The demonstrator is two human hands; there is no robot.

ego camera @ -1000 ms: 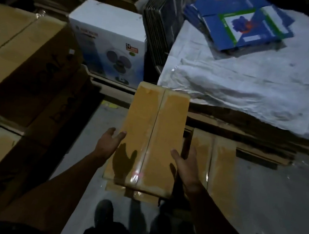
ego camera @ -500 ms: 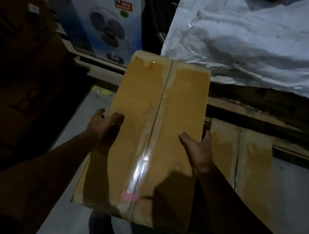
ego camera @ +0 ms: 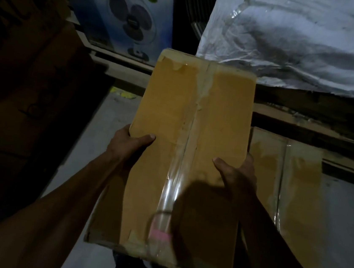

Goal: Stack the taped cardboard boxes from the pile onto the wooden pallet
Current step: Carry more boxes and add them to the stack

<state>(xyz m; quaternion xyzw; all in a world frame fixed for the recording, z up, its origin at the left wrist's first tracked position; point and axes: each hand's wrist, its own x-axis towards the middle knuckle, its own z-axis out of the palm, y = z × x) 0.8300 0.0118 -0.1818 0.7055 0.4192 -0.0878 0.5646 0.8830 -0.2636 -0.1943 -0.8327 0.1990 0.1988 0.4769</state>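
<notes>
— Looking first at the biggest thing: white plastic sheeting (ego camera: 303,44), crumpled, filling the upper right.
— And on the left?
— Dark cardboard cartons (ego camera: 20,67), stacked, barely lit. Behind them, a printed fan box (ego camera: 127,16), standing upright on a wooden pallet (ego camera: 122,64), only its pale front plank showing.
— Anything lower down?
— Grey concrete floor (ego camera: 116,113), with a small yellow scrap near the plank. To the right, another taped box (ego camera: 283,181), lying flat and low, just beside the carried one.
— Now the carried one?
— Held taped box (ego camera: 173,116), brown, long side pointing away, raised in front of the body, clear tape running down its middle seam and a pink mark near the close end. Far edge overlapping the plank and the sheeting's lower border in view; whether touching either, cannot tell.
— And the grip?
— Left hand (ego camera: 129,144) clasping the left edge, thumb on top, fingers wrapped under. Right hand (ego camera: 236,176) clasping the right edge likewise, thumb lying on the top face, fingers hidden behind the side.
</notes>
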